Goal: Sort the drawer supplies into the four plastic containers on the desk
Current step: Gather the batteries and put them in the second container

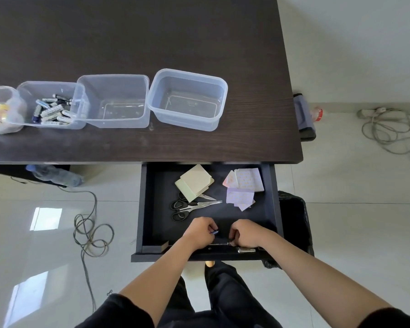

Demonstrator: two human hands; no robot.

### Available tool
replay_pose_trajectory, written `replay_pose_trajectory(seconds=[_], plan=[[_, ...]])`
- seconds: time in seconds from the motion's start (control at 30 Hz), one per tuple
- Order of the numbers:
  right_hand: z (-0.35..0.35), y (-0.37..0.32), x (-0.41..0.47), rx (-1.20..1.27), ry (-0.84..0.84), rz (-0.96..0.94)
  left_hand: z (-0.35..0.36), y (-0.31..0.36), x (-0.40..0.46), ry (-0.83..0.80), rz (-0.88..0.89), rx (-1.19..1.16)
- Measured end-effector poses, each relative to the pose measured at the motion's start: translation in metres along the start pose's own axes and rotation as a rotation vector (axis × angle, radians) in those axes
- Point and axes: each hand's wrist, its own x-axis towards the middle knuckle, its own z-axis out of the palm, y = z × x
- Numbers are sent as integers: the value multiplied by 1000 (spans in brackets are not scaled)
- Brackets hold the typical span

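Observation:
The open dark drawer (149, 209) holds two black-handled scissors (192, 205), pale green note pads (194, 182) and patterned paper pads (245, 185). At the drawer's front, my left hand (200, 233) pinches a small blue-tipped battery (215, 232). My right hand (245, 234) curls its fingers around a battery (220, 244) lying by the front wall. Another silver battery (246, 250) lies under my right wrist. On the desk stand four clear containers: one with tape rolls (0, 112), one with several batteries (51, 107), and two empty ones (115, 100) (187, 98).
The dark desk top (152, 39) stretches behind the containers. A black bin (294, 221) stands right of the drawer. A water bottle (57, 175) and cables (90, 230) lie on the tiled floor to the left; a power strip with cable (386, 129) lies at right.

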Motion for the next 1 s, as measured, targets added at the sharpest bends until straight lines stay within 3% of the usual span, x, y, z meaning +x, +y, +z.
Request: replay_pose_trajectory(seconds=[0.27, 0.53, 0.77, 1.0], plan=[[-7, -8, -1, 121, 86, -39, -38, -17, -28, 123, -68, -175], [3, -68, 8, 221, 125, -89, -98, -47, -65, 281, -128, -251], [-27, -160, 6, 283, 340, -280, -167, -56, -92, 446, -14, -359], [-76, -309, 20, 205, 634, -542, -296, -82, -110, 721, 127, -344]])
